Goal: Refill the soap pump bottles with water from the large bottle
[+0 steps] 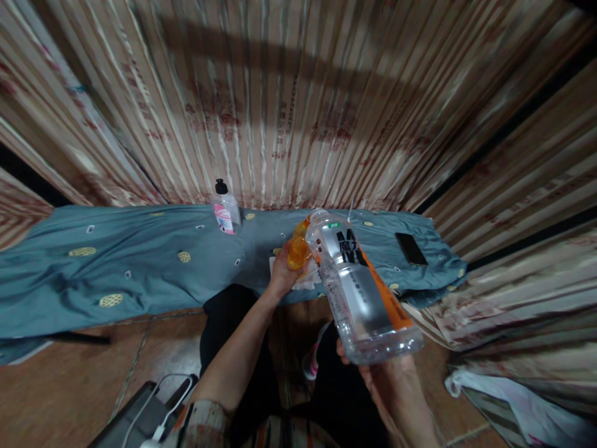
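My left hand [283,269] is wrapped round a small orange bottle [298,249] above the middle of the cloth-covered surface. In my right hand [382,376] is a large clear plastic bottle [361,292] with a silver and orange label, gripped near its base. This bottle is tilted, its neck pointing away from me and to the left. Its mouth is close to the top of the orange bottle; I cannot tell whether they touch. White tissue paper [308,280] lies beneath the two bottles, partly hidden by them.
A pump-top bottle [227,211] with a pink label stands on the teal cloth [153,249] at the back left. Toward the right end lies a black phone [411,249]. Striped curtains [280,112] hang behind and at both sides. A white cable [163,414] is at the lower left.
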A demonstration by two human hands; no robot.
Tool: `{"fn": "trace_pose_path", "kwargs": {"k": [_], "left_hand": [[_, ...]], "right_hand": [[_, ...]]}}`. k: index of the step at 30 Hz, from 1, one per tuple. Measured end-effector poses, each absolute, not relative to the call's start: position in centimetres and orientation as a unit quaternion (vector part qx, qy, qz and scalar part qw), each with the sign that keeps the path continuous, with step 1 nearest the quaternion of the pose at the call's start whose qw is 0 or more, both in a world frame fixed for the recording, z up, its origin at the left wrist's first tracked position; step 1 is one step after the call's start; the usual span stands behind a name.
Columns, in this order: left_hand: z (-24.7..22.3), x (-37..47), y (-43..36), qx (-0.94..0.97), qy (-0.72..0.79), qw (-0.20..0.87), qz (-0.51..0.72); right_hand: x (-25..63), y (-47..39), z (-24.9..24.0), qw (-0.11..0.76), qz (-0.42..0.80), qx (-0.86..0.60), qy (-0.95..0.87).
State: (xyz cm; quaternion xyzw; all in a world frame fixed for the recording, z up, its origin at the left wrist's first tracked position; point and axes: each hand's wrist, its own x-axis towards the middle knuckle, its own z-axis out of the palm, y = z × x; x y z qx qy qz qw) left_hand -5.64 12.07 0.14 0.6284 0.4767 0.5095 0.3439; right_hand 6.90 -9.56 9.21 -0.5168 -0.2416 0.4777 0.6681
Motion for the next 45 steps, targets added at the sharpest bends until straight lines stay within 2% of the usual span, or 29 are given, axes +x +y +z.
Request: {"fn": "trace_pose_path", "kwargs": {"k": [45], "left_hand": [[0.20, -5.72, 12.10, 0.635, 0.475, 0.341, 0.506]], "right_hand": [[6.75, -9.49, 9.27, 0.665, 0.470, -0.519, -0.260]]}}
